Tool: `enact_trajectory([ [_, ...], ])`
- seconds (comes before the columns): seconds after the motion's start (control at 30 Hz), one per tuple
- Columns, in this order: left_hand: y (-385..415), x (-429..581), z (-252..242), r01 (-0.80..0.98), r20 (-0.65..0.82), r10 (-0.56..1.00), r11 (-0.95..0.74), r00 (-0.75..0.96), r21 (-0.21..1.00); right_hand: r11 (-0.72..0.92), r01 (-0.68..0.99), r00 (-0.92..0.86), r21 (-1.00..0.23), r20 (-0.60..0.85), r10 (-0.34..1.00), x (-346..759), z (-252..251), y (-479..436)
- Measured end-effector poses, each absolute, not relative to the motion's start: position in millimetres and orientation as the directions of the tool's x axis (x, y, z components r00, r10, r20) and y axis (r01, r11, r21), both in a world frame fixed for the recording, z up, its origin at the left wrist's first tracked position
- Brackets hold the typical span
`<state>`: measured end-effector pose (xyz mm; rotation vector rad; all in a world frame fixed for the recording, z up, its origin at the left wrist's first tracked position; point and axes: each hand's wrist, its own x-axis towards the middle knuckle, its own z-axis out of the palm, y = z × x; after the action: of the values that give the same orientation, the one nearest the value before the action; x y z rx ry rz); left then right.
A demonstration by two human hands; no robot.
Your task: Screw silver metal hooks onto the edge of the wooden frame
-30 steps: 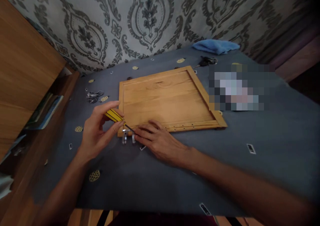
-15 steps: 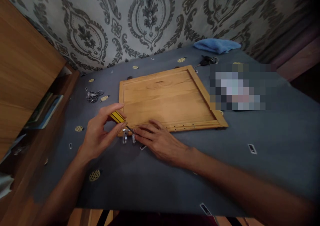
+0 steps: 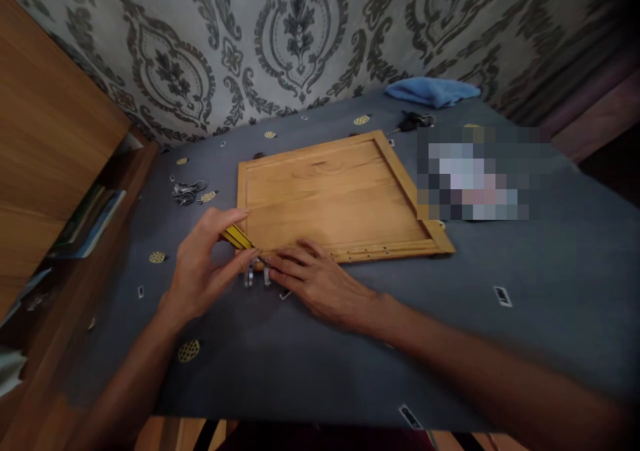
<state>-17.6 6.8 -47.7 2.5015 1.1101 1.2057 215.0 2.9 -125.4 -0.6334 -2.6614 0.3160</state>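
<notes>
A wooden framed panel (image 3: 330,198) lies flat on the grey cloth-covered table (image 3: 350,344). My left hand (image 3: 203,264) is closed around a yellow-handled screwdriver (image 3: 239,238), its tip pointing at the panel's near left corner. A small metal bracket (image 3: 256,274) hangs off that corner edge. My right hand (image 3: 315,281) rests on the cloth against the panel's front edge, fingertips pressed on the bracket.
A blue cloth (image 3: 431,91) lies at the far edge by the patterned wall. Dark keys (image 3: 415,122) and a pile of metal hardware (image 3: 187,191) sit on the table. A wooden cabinet (image 3: 55,138) with shelves stands at the left.
My left hand has rolled the screwdriver between its fingers and shifted slightly right and down. My right hand and the panel have stayed in place.
</notes>
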Motion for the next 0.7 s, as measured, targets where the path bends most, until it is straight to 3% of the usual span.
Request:
enact_trajectory([
  [0.13,7.3,-17.9,-52.2,0.582,0.647,0.672,-0.704,0.359,0.408,0.875,0.38,-0.824,-0.301,0.32,0.468,215.4,-124.6,2.5],
  [0.5,7.8,-23.3,-47.5,0.561,0.54,0.74,-0.664,0.4,0.494,0.88,0.362,-0.828,-0.307,0.328,0.455,216.2,-121.0,4.5],
  [0.7,6.8,-20.7,-44.6,0.6,0.532,0.744,-0.654,0.403,0.46,0.882,0.365,-0.824,-0.297,0.337,0.455,215.9,-122.8,4.4],
])
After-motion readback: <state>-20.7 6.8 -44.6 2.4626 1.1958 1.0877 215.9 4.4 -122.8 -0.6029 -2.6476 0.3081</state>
